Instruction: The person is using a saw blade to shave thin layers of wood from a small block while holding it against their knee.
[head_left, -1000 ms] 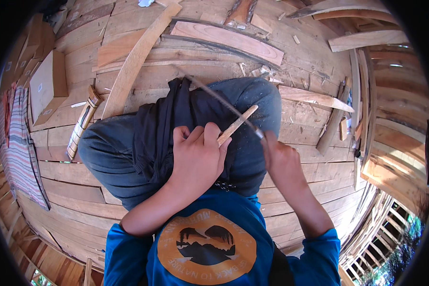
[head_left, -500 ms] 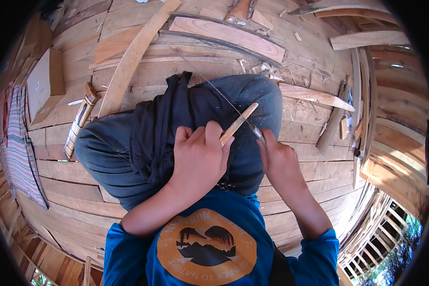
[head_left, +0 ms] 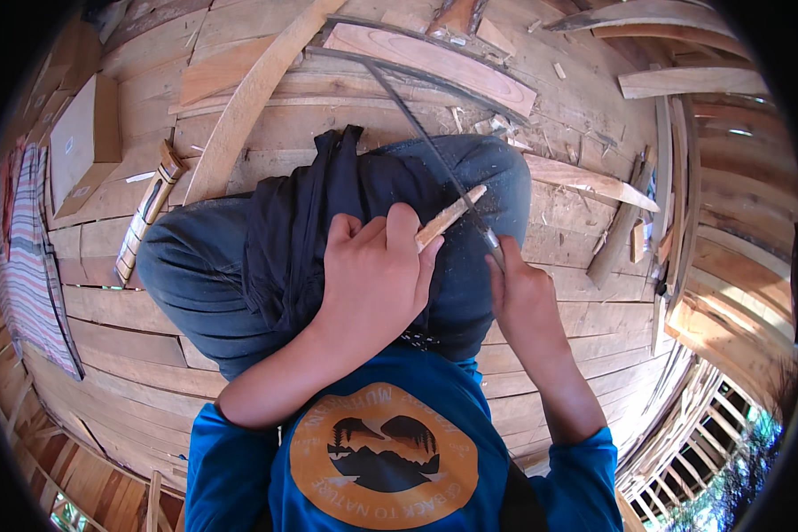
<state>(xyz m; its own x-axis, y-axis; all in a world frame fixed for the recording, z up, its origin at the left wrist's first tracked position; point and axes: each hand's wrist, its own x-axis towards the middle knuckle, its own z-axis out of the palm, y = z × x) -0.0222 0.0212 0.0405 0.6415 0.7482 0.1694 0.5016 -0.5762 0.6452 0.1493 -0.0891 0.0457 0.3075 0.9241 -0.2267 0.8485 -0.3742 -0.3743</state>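
Note:
My left hand point(head_left: 377, 270) is closed around a short pale stick of wood point(head_left: 452, 218), whose rounded tip sticks out up and to the right over my right thigh. In my right hand point(head_left: 523, 288) is the handle of a long-bladed knife point(head_left: 427, 140). Its narrow dark blade runs away up and to the left, crossing the stick near its tip; whether the two touch I cannot tell. My fingers hide the stick's lower end. A dark cloth point(head_left: 284, 230) lies over my lap, and pale specks dot my trousers point(head_left: 204, 275).
I sit cross-legged on a plank floor point(head_left: 124, 328). Ahead lie a long curved board point(head_left: 248, 111), a reddish plank point(head_left: 426, 66) and wood chips. A pointed board point(head_left: 590, 180) is by my right knee. At left are a bamboo-like piece point(head_left: 151, 213), a cardboard box point(head_left: 84, 146) and striped cloth point(head_left: 34, 257).
The knife's blade has turned and slid along the stick toward its tip, and more of its dark side shows. The stick now leans further right, with both hands still gripping.

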